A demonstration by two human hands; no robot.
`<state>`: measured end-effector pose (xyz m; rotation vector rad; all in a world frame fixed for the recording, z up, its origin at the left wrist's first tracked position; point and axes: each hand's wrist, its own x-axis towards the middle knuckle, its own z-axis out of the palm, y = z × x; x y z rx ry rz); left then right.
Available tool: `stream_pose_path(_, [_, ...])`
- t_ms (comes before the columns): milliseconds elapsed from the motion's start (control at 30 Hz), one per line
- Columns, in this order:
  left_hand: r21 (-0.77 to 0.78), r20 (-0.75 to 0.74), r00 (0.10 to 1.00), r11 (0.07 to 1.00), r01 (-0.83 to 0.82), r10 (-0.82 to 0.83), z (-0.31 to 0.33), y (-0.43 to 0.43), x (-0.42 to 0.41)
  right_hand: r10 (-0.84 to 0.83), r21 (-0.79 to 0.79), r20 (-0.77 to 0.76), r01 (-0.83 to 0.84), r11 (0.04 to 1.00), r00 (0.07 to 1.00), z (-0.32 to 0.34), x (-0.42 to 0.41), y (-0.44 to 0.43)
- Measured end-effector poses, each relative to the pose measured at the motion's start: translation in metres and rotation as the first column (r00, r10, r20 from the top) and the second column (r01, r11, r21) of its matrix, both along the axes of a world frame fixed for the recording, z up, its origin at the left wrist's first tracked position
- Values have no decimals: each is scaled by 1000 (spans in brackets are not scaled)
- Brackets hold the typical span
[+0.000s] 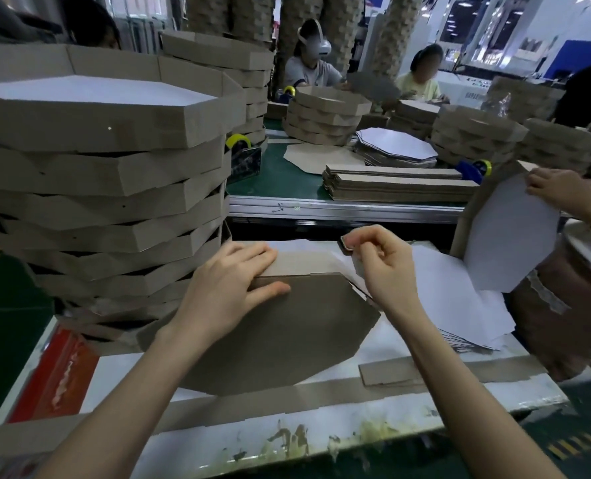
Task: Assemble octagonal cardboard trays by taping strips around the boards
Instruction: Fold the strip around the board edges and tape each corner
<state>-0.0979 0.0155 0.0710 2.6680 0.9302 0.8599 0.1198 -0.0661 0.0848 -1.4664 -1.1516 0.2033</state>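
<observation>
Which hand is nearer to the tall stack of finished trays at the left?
Left. The left hand presses the strip close beside the stack; the right hand, pinching a small piece, is farther right.

White table bears board, strips, tray stack.

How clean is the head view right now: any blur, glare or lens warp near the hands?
Head view: light even and soft, no hard shadows on the board; left hand and right hand fairly sharp, though the small dark piece the right pinches is smeary; wide-angle bowing bends the tray stack; far wall blown out.
</observation>
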Motion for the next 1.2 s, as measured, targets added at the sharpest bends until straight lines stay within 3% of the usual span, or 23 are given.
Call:
stream_pose_path(133, [112, -109, 993, 994, -19, 32, 1, -1, -5, 168, -362, 75, -130, 923, 983, -16, 22, 5])
stream_pose_path(200, [138, -235, 970, 990, -33, 65, 4, -1, -6, 236, -442, 86, -175, 880, 968, -23, 24, 3])
stream_pose_path(300, [228, -383, 911, 971, -70, 156, 12, -1, 6, 235, -426, 69, -185, 886, 969, -26, 25, 1])
stream_pose_path(500, [200, -413, 905, 980, -18, 101, 20, -3, 71, 291, -407, 88, -232, 883, 953, -24, 33, -3])
stream_pose_path(667, [239, -430, 899, 971, 29, 80, 12, 6, 73, 290, -438, 115, -214, 873, 950, -16, 46, -8])
stream_pose_path(800, [192, -351, 935, 981, 16, 54, 15, 11, 54, 397, -499, 143, -280, 820, 907, -3, 48, -5])
stream_pose_path(933, [59, -89, 996, 998, -26, 31, 15, 18, 27, 393, -435, 195, -280, 856, 898, 20, 51, 5])
stream_pose_path(1100, [-172, 124, 992, 985, 0, 21, -17, 19, 3, 444, -466, 274, -286, 837, 853, 29, 45, 22])
stream_pose_path(1200, [-224, 174, 984, 975, 12, 28, -31, 23, -8, 485, -506, 245, -316, 802, 839, 21, 33, 31])
